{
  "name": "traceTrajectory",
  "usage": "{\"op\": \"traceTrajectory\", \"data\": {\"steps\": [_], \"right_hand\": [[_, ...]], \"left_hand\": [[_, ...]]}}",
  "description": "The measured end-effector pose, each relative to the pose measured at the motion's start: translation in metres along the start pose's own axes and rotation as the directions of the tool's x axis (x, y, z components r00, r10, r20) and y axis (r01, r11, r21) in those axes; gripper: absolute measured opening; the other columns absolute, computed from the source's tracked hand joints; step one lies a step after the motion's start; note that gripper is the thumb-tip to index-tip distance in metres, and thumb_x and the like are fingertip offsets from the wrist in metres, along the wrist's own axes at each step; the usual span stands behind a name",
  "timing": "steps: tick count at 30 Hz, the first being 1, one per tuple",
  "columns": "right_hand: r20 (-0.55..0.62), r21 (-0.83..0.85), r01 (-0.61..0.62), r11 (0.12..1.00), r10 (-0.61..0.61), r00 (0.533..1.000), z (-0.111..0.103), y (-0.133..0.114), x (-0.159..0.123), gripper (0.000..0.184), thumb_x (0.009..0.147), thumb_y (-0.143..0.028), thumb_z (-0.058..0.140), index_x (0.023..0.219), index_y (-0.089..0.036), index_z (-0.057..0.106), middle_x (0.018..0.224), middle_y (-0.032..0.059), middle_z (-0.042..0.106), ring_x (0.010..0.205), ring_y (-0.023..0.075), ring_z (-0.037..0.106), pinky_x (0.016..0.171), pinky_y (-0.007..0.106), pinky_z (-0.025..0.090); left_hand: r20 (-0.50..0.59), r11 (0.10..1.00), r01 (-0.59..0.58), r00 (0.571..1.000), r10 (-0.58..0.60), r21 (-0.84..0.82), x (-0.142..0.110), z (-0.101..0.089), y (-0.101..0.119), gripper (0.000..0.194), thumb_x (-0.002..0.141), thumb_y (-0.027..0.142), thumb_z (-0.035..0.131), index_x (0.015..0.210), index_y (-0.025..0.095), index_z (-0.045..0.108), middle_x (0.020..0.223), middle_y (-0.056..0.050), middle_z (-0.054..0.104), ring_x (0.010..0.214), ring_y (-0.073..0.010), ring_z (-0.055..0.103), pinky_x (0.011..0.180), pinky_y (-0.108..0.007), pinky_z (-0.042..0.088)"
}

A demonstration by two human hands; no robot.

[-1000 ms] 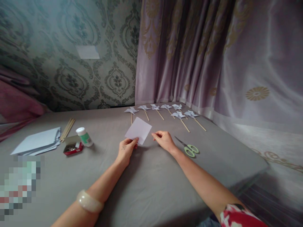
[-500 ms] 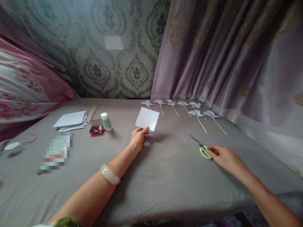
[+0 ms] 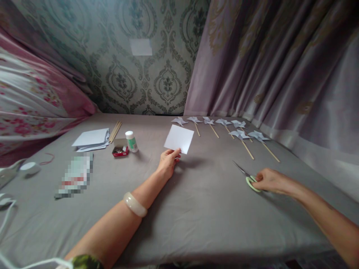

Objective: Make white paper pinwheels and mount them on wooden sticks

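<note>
A square sheet of white paper (image 3: 179,139) is pinched at its lower edge by my left hand (image 3: 168,161), with the thumb on top and the sheet held above the cloth. Over to the right, my right hand (image 3: 270,181) is closed on the green handles of a pair of scissors (image 3: 253,184). Their blades are together and point away to the upper left. The fingers beneath the handles are partly hidden. Paper pinwheels (image 3: 241,135) on wooden sticks, several of them, lie beyond my hands.
At the left are a stack of white paper (image 3: 91,139), wooden sticks (image 3: 115,131), a white-capped glue bottle (image 3: 131,142) and a red box of small metal pieces (image 3: 120,150). Nearer lie a blurred-out packet (image 3: 75,175), a round white object (image 3: 29,167) and a white cable (image 3: 7,220).
My right hand has slipped further into the scissor handles, its thumb now at the loop. The left hand still holds the paper. The view has shifted slightly left.
</note>
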State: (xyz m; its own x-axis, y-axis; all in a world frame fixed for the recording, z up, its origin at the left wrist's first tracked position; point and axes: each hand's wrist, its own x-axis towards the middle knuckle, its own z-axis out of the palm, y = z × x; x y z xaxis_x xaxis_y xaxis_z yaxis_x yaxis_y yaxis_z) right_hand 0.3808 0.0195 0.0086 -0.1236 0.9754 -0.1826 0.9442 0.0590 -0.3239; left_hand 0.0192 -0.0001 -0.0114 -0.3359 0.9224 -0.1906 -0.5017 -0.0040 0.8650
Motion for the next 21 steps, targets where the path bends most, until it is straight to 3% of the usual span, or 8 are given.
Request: {"op": "traceTrajectory", "data": {"steps": [2, 4, 7, 9, 12, 14, 17, 21], "right_hand": [[0.163, -0.09, -0.038, 0.995, 0.053, 0.985, -0.007, -0.009, 0.001, 0.029, 0.062, -0.029, 0.064, 0.039, -0.019, 0.049, 0.037, -0.0027, 0.037, 0.038, 0.0088, 0.032, 0.044, 0.028, 0.016], [0.226, -0.064, -0.103, 0.993, 0.115, 0.967, -0.014, -0.017, 0.001, 0.032, 0.065, -0.03, 0.063, 0.038, -0.019, 0.049, 0.04, -0.0003, 0.041, 0.039, 0.0098, 0.034, 0.044, 0.029, 0.02], [0.201, 0.261, -0.19, 0.946, 0.14, 0.97, -0.023, -0.033, 0.003, 0.021, 0.065, -0.033, 0.067, 0.049, -0.02, 0.062, 0.045, 0.0013, 0.046, 0.041, 0.0104, 0.036, 0.043, 0.029, 0.026], [0.152, 0.54, -0.166, 0.825, 0.098, 0.983, -0.026, -0.05, 0.004, 0.019, 0.061, -0.04, 0.072, 0.067, -0.022, 0.071, 0.054, 0.0024, 0.053, 0.044, 0.0099, 0.038, 0.042, 0.026, 0.029], [0.094, 0.798, -0.113, 0.592, 0.062, 0.994, -0.025, -0.089, 0.005, 0.037, 0.041, -0.038, 0.084, 0.07, -0.021, 0.07, 0.076, 0.0057, 0.064, 0.053, 0.0091, 0.045, 0.043, 0.022, 0.034], [0.071, 0.875, -0.041, 0.482, -0.044, 0.997, -0.021, -0.12, 0.004, 0.04, 0.04, -0.041, 0.086, 0.066, -0.018, 0.067, 0.07, 0.0034, 0.06, 0.054, 0.0086, 0.045, 0.04, 0.019, 0.031], [0.014, 0.938, 0.063, 0.34, -0.221, 0.975, -0.013, -0.163, 0.005, 0.04, 0.049, -0.048, 0.083, 0.061, -0.017, 0.06, 0.061, -0.0007, 0.054, 0.049, 0.0062, 0.038, 0.038, 0.019, 0.025], [-0.072, 0.953, 0.151, 0.263, -0.286, 0.955, 0.007, -0.191, 0.006, 0.048, 0.057, -0.062, 0.074, 0.063, -0.017, 0.058, 0.06, -0.0011, 0.053, 0.047, 0.006, 0.035, 0.04, 0.021, 0.024]], "left_hand": [[0.007, 1.0, 0.0, 1.0, 0.0, -0.004, -0.001, 0.0, 0.0, 0.033, 0.045, 0.028, 0.084, 0.06, 0.013, 0.059, 0.057, 0.0, 0.055, 0.053, -0.0079, 0.05, 0.047, -0.019, 0.036], [0.013, 1.0, -0.002, 1.0, 0.003, -0.008, -0.001, 0.0, 0.0, 0.031, 0.045, 0.027, 0.083, 0.06, 0.013, 0.059, 0.057, 0.0, 0.055, 0.054, -0.0082, 0.05, 0.047, -0.019, 0.036], [0.014, 1.0, -0.015, 1.0, 0.015, -0.015, -0.001, 0.0, 0.0, 0.028, 0.047, 0.026, 0.081, 0.06, 0.013, 0.059, 0.058, 0.0, 0.055, 0.054, -0.0084, 0.05, 0.048, -0.02, 0.036], [0.012, 0.999, -0.03, 0.999, 0.031, -0.021, 0.0, -0.001, 0.001, 0.028, 0.047, 0.027, 0.081, 0.06, 0.014, 0.059, 0.059, 0.0, 0.056, 0.054, -0.0084, 0.05, 0.048, -0.02, 0.036], [0.009, 0.998, -0.058, 0.998, 0.058, -0.029, 0.002, -0.003, 0.005, 0.03, 0.048, 0.03, 0.081, 0.061, 0.015, 0.059, 0.06, 0.001, 0.056, 0.055, -0.0083, 0.049, 0.05, -0.02, 0.036], [0.009, 0.997, -0.074, 0.997, 0.074, -0.034, 0.002, -0.005, 0.007, 0.031, 0.048, 0.033, 0.081, 0.061, 0.016, 0.058, 0.059, 0.002, 0.054, 0.056, -0.0082, 0.049, 0.05, -0.02, 0.035], [0.022, 0.994, -0.1, 0.995, 0.101, -0.042, 0.002, -0.008, 0.01, 0.033, 0.048, 0.034, 0.082, 0.06, 0.016, 0.057, 0.059, 0.003, 0.054, 0.056, -0.0074, 0.048, 0.051, -0.019, 0.035], [0.047, 0.986, -0.164, 0.985, 0.165, -0.019, 0.001, -0.009, 0.013, 0.032, 0.05, 0.035, 0.082, 0.058, 0.015, 0.059, 0.059, 0.002, 0.054, 0.056, -0.0068, 0.047, 0.051, -0.019, 0.034]]}}
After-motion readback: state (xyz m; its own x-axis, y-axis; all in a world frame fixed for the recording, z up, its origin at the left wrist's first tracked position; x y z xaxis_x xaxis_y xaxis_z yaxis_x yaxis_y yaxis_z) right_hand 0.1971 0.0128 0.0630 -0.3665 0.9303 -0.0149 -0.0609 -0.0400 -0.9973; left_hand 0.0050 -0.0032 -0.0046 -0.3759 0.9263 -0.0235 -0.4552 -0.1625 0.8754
